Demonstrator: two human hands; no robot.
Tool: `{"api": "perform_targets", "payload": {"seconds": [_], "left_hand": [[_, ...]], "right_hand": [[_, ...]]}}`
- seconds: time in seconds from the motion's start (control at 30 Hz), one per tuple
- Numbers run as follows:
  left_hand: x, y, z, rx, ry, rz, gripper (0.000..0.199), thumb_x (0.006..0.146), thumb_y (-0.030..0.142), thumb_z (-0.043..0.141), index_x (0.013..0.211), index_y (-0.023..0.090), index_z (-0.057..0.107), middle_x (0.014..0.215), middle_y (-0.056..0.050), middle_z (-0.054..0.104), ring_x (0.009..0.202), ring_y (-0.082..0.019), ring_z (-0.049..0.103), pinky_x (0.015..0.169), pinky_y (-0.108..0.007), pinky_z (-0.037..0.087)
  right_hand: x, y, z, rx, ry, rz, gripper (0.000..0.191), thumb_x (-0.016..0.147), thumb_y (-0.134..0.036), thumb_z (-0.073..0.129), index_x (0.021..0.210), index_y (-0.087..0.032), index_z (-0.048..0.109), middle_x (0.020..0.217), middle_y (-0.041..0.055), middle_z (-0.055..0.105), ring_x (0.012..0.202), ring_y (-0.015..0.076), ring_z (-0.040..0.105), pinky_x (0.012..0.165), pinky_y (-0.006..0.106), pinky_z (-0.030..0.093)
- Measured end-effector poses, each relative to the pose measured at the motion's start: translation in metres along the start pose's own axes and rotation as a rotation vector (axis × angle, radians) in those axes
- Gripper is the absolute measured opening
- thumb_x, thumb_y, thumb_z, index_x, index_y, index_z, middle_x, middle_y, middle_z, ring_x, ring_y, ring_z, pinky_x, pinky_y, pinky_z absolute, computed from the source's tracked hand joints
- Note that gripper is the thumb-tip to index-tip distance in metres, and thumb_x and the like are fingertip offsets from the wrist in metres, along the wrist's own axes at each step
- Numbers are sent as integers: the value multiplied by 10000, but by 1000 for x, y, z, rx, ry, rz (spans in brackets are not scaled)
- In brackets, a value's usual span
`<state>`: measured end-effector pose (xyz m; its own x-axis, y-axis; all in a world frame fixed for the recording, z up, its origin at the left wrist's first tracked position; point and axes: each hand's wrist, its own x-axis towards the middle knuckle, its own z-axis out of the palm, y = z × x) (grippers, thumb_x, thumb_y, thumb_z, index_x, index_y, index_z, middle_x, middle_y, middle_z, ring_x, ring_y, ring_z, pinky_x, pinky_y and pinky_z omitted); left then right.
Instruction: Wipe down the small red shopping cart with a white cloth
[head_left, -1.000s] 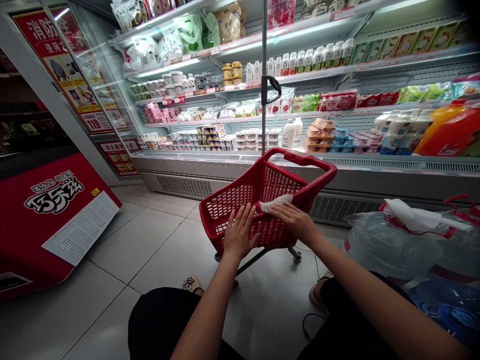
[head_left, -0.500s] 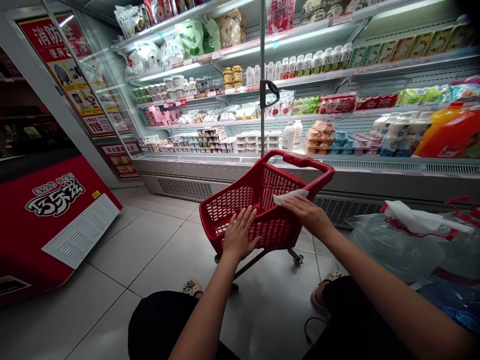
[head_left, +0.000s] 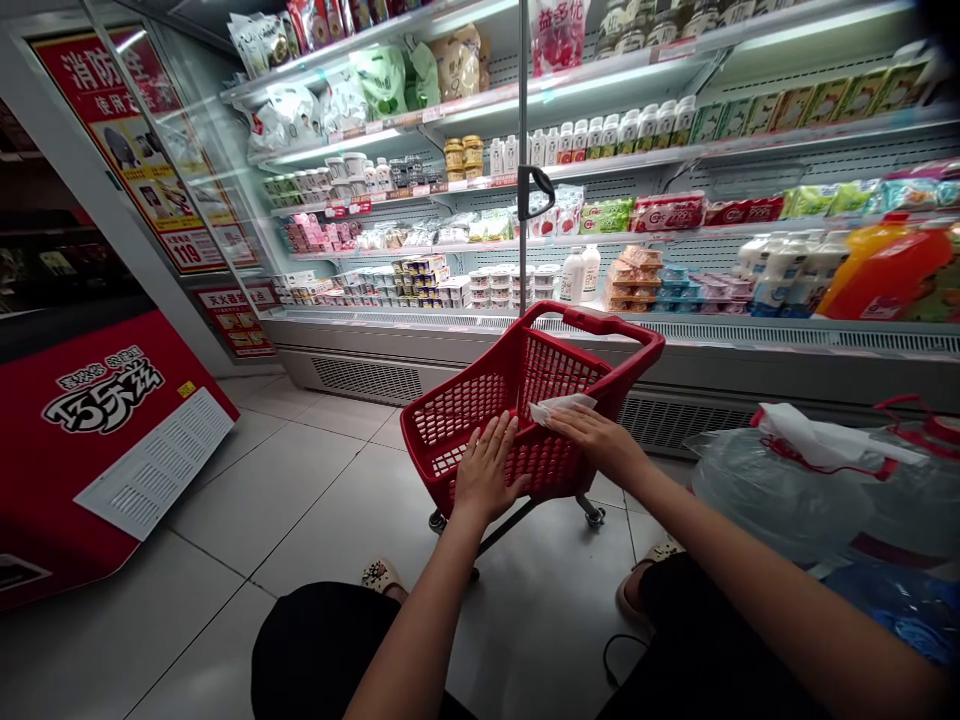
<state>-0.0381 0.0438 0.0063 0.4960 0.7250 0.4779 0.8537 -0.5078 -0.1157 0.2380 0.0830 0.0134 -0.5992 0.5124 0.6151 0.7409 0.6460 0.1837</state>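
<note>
In the middle of the head view stands a small red plastic shopping cart [head_left: 544,462] with mesh sides and metal legs on casters. My left hand [head_left: 484,475] lies against its near side, fingers stretched out over the rim. A white cloth or paper wipe [head_left: 559,408] is pressed on the near rim under the fingers of my right hand [head_left: 600,440]. The red push handle [head_left: 592,321] rises behind and above my right hand. No goods show in the visible part of the basket.
Behind the cart runs a refrigerated display [head_left: 360,375] of dairy goods, with a black door handle [head_left: 537,192]. A red freezer [head_left: 150,440] stands left. Large clear water bottles [head_left: 787,490] sit at right. A black cord [head_left: 609,660] lies by my feet.
My right hand and the white wipe have slid left along the near rim, closer to my left hand. My left hand has shifted slightly right. The cart has barely moved.
</note>
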Motion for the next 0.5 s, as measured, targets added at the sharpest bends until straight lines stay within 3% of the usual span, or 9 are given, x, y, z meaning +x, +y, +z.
{"api": "perform_targets", "payload": {"seconds": [0.13,0.23,0.3,0.5], "left_hand": [[-2,1,-2,-8,-3,-1,985,959,578,558,1688,232,-7,1759,-37,107,1619,-253,133,1315,-456,147],[-2,4,-3,-28,-7,-2,994,948,574,580,1688,250,1,1760,-30,94,1619,-255,135,1315,-460,150],[-1,8,-2,-42,-6,-5,1009,937,573,596,1687,257,-1,1761,-28,83,1618,-254,139,1314,-462,152],[-1,10,-1,-60,6,-18,1049,921,558,622,1686,224,-13,1758,-52,108,1615,-257,156,1312,-467,171]], "right_hand": [[-10,53,-30,-40,11,112,560,969,-35,348,1423,-209,625,1433,77,661,1323,201,616,1249,428,376],[-12,63,-31,-69,43,186,527,984,-60,327,1398,-162,637,1421,139,660,1326,230,615,1244,461,376],[-9,47,-19,-73,46,199,507,977,-64,351,1386,-141,640,1416,156,659,1339,242,605,1239,472,382],[9,-31,22,-6,28,87,571,912,-13,414,1436,-148,594,1465,115,631,1368,215,580,1225,441,412]]}}
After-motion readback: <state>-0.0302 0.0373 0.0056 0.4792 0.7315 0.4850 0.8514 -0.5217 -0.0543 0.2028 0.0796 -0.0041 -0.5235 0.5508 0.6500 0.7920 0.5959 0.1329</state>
